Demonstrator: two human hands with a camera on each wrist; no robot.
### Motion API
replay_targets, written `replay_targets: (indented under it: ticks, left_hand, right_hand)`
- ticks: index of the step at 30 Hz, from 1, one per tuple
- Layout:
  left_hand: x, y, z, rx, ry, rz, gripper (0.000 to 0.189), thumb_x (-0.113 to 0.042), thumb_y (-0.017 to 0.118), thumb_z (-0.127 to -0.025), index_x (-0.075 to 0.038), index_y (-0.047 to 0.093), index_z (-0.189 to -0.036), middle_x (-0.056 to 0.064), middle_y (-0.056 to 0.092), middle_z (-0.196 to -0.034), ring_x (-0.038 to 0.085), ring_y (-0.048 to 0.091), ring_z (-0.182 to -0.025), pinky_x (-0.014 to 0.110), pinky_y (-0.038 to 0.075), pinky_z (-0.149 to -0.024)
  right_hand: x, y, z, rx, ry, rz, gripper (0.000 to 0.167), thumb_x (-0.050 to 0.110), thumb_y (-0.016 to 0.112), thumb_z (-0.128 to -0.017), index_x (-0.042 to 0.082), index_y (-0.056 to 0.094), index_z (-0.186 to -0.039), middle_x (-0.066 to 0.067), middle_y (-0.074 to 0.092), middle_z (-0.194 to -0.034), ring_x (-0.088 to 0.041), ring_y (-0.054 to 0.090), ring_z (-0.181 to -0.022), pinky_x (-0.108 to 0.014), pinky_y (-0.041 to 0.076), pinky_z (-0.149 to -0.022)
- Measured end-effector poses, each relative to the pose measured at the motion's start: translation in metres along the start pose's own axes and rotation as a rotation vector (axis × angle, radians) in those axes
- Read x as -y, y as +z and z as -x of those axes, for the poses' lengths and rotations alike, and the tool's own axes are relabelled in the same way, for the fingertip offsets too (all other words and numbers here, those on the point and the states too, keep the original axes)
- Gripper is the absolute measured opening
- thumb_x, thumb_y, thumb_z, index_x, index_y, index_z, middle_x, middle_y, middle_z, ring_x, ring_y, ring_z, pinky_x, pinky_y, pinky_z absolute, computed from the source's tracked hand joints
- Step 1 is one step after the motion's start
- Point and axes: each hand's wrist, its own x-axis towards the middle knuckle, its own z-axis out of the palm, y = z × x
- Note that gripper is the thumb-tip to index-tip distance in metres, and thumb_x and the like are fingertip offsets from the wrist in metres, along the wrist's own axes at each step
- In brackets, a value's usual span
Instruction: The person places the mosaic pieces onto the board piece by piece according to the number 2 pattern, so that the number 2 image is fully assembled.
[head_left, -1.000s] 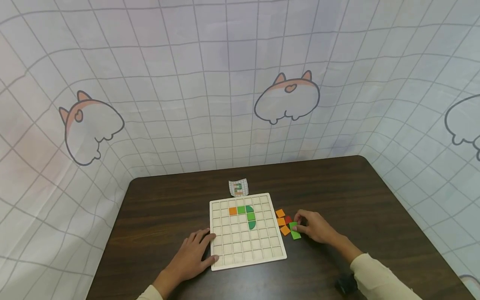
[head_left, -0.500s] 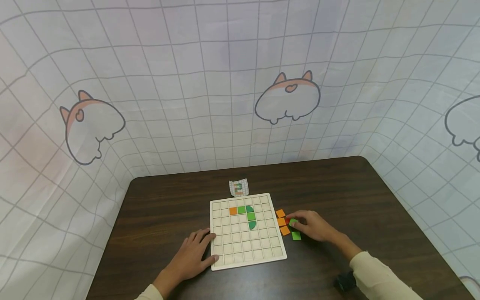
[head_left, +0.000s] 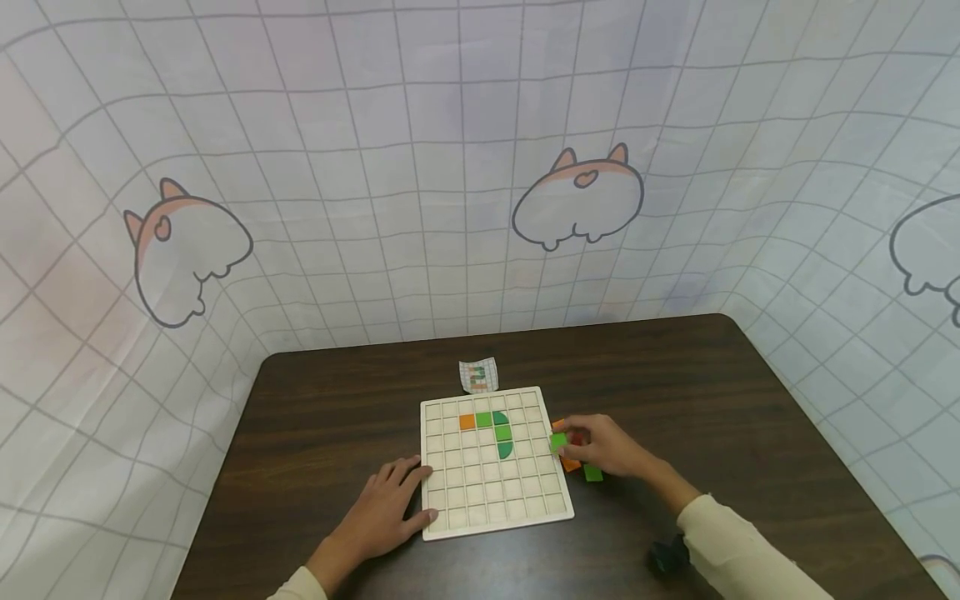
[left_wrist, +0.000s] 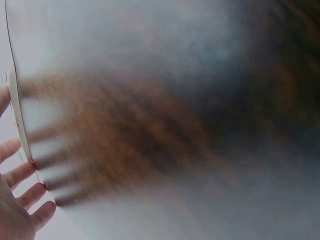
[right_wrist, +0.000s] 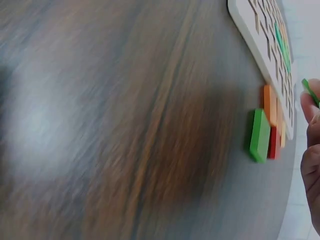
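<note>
My right hand (head_left: 603, 446) pinches a light green square tile (head_left: 558, 442) near the right edge of a cream grid board (head_left: 487, 492). The same tile (right_wrist: 311, 91) shows edge-on at the fingertips in the right wrist view. My left hand (head_left: 386, 508) rests at the board's left edge, thumb and fingertips touching its rim, fingers spread. On the board lie an orange square tile (head_left: 467, 422), two light green squares and two dark green rounded tiles (head_left: 505, 450), forming a bent line. Beneath the right hand, a green tile (head_left: 593, 473), orange tiles (head_left: 572, 464) and a red tile (right_wrist: 274, 143) are partly hidden.
A small printed card (head_left: 478, 375) with a coloured grid pattern lies behind the board. A dark object (head_left: 667, 555) sits by the right sleeve. The dark wooden table (head_left: 337, 392) meets a grid-patterned curtain (head_left: 360, 208) at the back and sides.
The right hand has lifted one light green tile off the pile and moved it left to the board's right edge. Another green tile stays on the table. The left hand has not moved.
</note>
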Motion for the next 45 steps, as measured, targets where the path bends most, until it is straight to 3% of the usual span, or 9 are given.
replay_targets:
  ticks: [6, 11, 21, 27, 34, 42, 45]
  left_hand:
    - [-0.001, 0.000, -0.001, 0.001, 0.002, 0.003, 0.066, -0.056, 0.062, -0.095, -0.016, 0.050, -0.146, 0.012, 0.043, -0.154, 0.037, 0.043, -0.137, 0.059, 0.039, -0.103]
    - [-0.002, 0.000, -0.002, 0.007, 0.004, 0.009, 0.066, -0.056, 0.061, -0.095, -0.016, 0.049, -0.146, 0.013, 0.042, -0.154, 0.037, 0.043, -0.137, 0.060, 0.039, -0.104]
    - [0.002, -0.001, 0.000, -0.001, -0.010, -0.005, 0.068, -0.057, 0.062, -0.094, -0.017, 0.048, -0.147, 0.012, 0.042, -0.154, 0.036, 0.043, -0.137, 0.060, 0.039, -0.104]
    - [0.003, 0.000, 0.000, -0.001, -0.006, -0.013, 0.068, -0.058, 0.060, -0.095, -0.018, 0.047, -0.148, 0.012, 0.041, -0.155, 0.036, 0.042, -0.138, 0.059, 0.038, -0.105]
    - [0.001, 0.000, -0.001, -0.004, 0.001, -0.010, 0.067, -0.057, 0.060, -0.095, -0.017, 0.048, -0.148, 0.012, 0.042, -0.154, 0.036, 0.043, -0.137, 0.060, 0.039, -0.104]
    - [-0.001, 0.002, -0.001, 0.017, -0.007, 0.011, 0.066, -0.057, 0.060, -0.095, -0.017, 0.049, -0.147, 0.013, 0.042, -0.154, 0.037, 0.043, -0.137, 0.061, 0.039, -0.103]
    - [-0.001, 0.001, -0.001, 0.016, -0.010, 0.014, 0.066, -0.057, 0.061, -0.095, -0.016, 0.050, -0.146, 0.013, 0.043, -0.153, 0.037, 0.043, -0.137, 0.060, 0.039, -0.103]
  right_hand:
    - [0.010, 0.008, -0.011, -0.006, -0.032, -0.046, 0.026, 0.011, 0.076, -0.089, 0.010, 0.070, -0.115, 0.002, 0.062, -0.091, -0.011, 0.057, -0.077, -0.021, 0.050, -0.067]
    - [0.016, 0.015, -0.021, -0.002, -0.041, -0.084, 0.026, 0.017, 0.076, -0.090, 0.009, 0.070, -0.114, 0.000, 0.064, -0.089, -0.012, 0.059, -0.081, -0.022, 0.051, -0.072]
    - [0.034, 0.030, -0.042, 0.025, -0.030, -0.117, 0.028, 0.010, 0.072, -0.092, 0.009, 0.070, -0.119, -0.002, 0.065, -0.094, -0.004, 0.046, -0.055, -0.022, 0.042, -0.056]
    - [0.039, 0.035, -0.049, 0.033, -0.047, -0.110, 0.029, 0.016, 0.075, -0.091, 0.009, 0.070, -0.119, 0.000, 0.066, -0.094, -0.006, 0.057, -0.074, -0.022, 0.047, -0.064]
    - [0.040, 0.047, -0.052, 0.056, -0.075, -0.139, 0.026, 0.013, 0.075, -0.090, 0.006, 0.070, -0.114, -0.001, 0.065, -0.090, 0.000, 0.047, -0.054, -0.019, 0.040, -0.056]
    - [0.042, 0.061, -0.055, 0.071, -0.116, -0.066, 0.023, 0.009, 0.076, -0.088, 0.007, 0.073, -0.111, 0.002, 0.064, -0.084, 0.002, 0.038, -0.052, -0.017, 0.038, -0.054]
    - [0.046, 0.064, -0.056, 0.064, -0.117, -0.011, 0.023, 0.012, 0.076, -0.089, 0.008, 0.073, -0.111, 0.004, 0.065, -0.085, -0.001, 0.043, -0.059, -0.018, 0.040, -0.058]
